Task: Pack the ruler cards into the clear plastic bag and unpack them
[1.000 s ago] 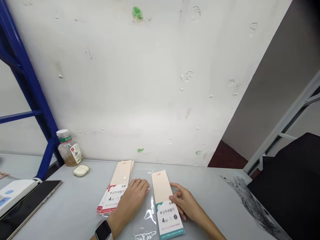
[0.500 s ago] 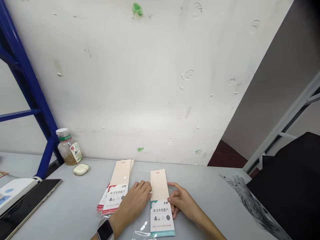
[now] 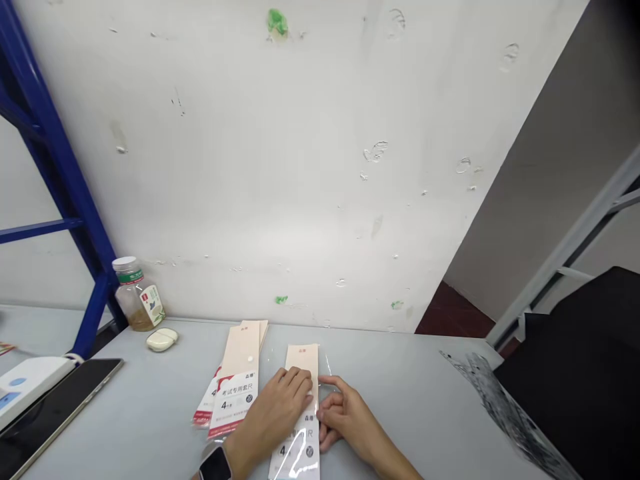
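A pale pink ruler-set packet (image 3: 303,357) with a white printed label lies on the desk, with clear plastic film showing glare around it. My left hand (image 3: 284,403) rests across its middle, fingers together and bent, pressing on it and covering part of the label. At the packet's right edge is my right hand (image 3: 345,420), its thumb and curled fingers closed on the edge and the index finger reaching along the film. Two similar red-trimmed packets (image 3: 239,383) overlap just left of my left hand. A smartwatch (image 3: 216,463) is on my left wrist.
A jar (image 3: 139,300) and a cream oval case (image 3: 162,339) stand near the wall at left. A dark tablet-like device (image 3: 60,407) and a white box (image 3: 30,387) lie at the left edge. Black fabric (image 3: 575,367) fills the right side, beside a grey-black patterned piece (image 3: 500,393).
The packet in my hands has shifted left and lower. My left hand has moved onto it, and my right hand has followed leftward along its edge. Its label now shows under shiny film.
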`<state>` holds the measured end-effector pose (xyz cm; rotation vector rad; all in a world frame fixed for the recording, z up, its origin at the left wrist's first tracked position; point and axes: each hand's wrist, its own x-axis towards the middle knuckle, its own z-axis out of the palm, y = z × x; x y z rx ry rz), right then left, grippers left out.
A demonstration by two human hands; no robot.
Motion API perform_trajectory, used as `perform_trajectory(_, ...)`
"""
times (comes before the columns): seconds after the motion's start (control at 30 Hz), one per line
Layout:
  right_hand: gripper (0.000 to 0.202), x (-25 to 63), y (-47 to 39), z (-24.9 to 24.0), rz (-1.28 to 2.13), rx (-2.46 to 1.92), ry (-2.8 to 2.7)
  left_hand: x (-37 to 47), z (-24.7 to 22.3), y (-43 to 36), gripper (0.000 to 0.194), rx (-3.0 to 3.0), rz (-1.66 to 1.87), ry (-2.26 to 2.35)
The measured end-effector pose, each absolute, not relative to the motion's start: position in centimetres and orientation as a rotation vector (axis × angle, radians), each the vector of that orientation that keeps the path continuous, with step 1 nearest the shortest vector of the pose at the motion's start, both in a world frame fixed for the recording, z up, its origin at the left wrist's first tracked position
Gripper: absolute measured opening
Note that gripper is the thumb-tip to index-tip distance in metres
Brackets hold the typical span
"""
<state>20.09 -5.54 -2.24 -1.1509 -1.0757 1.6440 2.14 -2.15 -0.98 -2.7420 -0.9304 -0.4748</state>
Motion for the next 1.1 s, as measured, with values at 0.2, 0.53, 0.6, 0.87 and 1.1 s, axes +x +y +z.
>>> perform_trajectory(0.2,0.069,19.7,-5.7,-2.9,1.63,-1.139,-1.104,2.3,-0.6,-2.3,0.018,-2.733,-0.628,-0.907)
perform_trajectory(0.53,0.06,21.1,-5.2,-1.6,1.461,-1.017,-1.115,0.6,0.3,-1.8,0.021,-2.77,-1.325,-1.628)
perform_trajectory(0.6,0.057,21.1,-5.3,-1.4,1.461,-0.981,-1.126,0.8,0.1,-1.7,0.025,-2.88,-1.525,-1.855)
perform_trajectory(0.87,0.057,21.2,-5.3,-1.4,1.44,-1.047,-1.139,-0.8,1.0,0.4,0.034,-2.585,-2.126,-2.226)
perform_trajectory(1.1,0.059,22.3,-4.9,-2.0,1.377,-1.154,-1.113,-6.7,2.2,3.2,0.035,-2.204,-1.338,-2.526)
